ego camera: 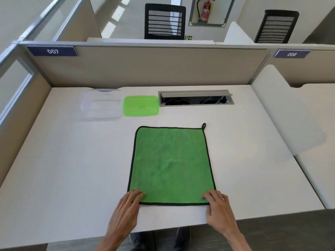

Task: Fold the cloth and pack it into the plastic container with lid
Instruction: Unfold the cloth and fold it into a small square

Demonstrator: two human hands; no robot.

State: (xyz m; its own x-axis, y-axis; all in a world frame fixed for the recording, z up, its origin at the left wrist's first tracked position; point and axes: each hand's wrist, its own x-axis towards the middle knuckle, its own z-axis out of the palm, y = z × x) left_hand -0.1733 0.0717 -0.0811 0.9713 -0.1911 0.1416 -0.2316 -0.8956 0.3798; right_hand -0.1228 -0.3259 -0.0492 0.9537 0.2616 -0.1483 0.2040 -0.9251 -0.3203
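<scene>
While the green cloth (172,163) lies flat and unfolded on the white desk (72,169), the left hand (126,207) and right hand (218,209) each rest on a near corner, fingers spread, gripping nothing. The clear container (101,105) sits open at the back, its green lid (141,105) just beside it.

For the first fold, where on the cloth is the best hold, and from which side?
Probably the two near corners, taken from the person's side. The cloth lies flat and spread on the desk, its near hem closest to the body, and the left hand and right hand already rest there. Lifting both would carry the near hem toward the far edge with the loop.
</scene>
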